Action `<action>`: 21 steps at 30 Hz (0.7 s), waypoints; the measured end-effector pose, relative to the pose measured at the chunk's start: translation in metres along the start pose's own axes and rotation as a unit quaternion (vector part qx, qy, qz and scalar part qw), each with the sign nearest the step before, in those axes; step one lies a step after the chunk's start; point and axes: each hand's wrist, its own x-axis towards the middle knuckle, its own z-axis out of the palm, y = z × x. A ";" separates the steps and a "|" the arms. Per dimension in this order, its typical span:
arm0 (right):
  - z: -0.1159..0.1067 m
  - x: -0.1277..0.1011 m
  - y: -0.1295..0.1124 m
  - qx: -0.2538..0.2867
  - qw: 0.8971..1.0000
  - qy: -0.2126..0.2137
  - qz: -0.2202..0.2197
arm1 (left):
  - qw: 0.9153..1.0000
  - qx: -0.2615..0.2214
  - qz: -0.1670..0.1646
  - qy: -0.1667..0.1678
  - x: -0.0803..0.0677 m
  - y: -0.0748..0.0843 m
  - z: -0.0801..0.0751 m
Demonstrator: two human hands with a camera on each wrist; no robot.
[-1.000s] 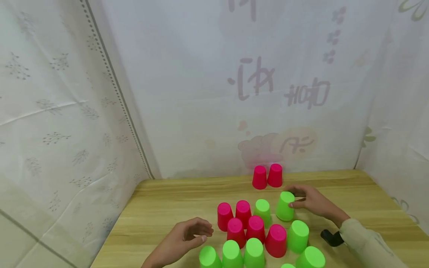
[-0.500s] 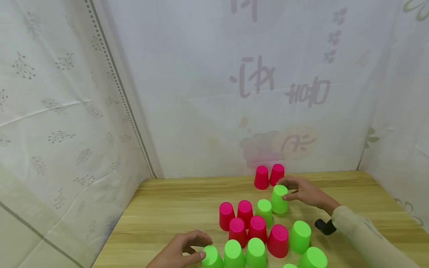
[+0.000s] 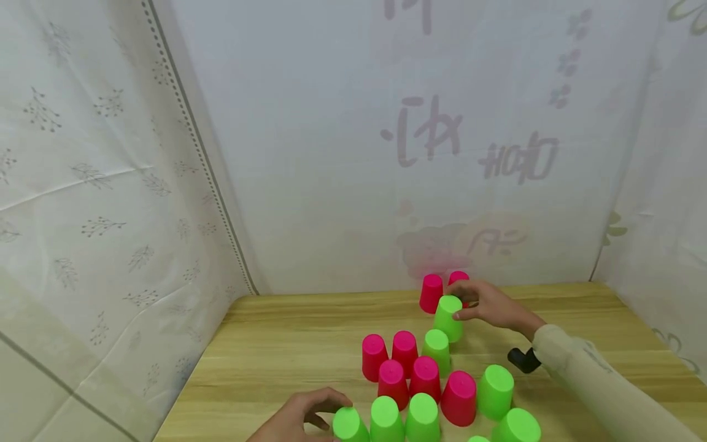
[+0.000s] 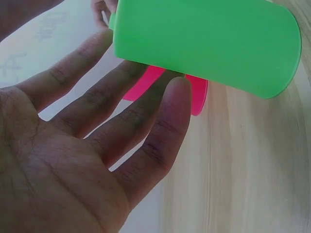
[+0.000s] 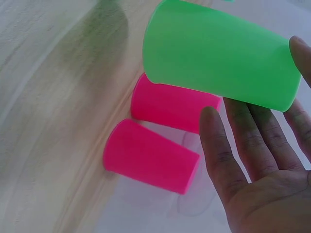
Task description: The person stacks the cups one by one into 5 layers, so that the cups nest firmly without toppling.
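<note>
My right hand [image 3: 463, 306] grips an upturned green cup [image 3: 448, 317] by its top, just in front of two pink cups [image 3: 431, 293] at the back of the wooden table [image 3: 287, 344]. The right wrist view shows thumb and fingers round that green cup [image 5: 218, 63], with the two pink cups [image 5: 163, 131] beyond it. My left hand [image 3: 323, 412] lies at the front edge, its nearly straight fingers [image 4: 160, 131] against the side of the leftmost green cup [image 3: 348, 425], which also fills the top of the left wrist view as a green cup [image 4: 204, 43].
A cluster of several pink cups [image 3: 405, 368] and green cups [image 3: 494, 390] stands upside down between my hands. White patterned sheets [image 3: 110, 184] wall in the table on the left, back and right. Bare wood lies on the left side.
My right hand has carried its green cup back and to the left, toward the two pink cups. My left hand has moved down to the leftmost front green cup and touches it.
</note>
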 end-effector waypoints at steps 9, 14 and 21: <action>0.004 0.017 -0.009 -0.005 1.000 0.007 0.001 | 1.000 0.007 0.008 -0.004 -0.001 -0.004 -0.001; 0.007 0.027 -0.011 -0.005 1.000 0.004 0.000 | 1.000 0.003 0.007 -0.003 -0.001 -0.006 -0.001; 0.014 0.043 -0.018 -0.011 1.000 0.000 -0.019 | 1.000 0.006 0.015 0.004 -0.002 -0.005 0.001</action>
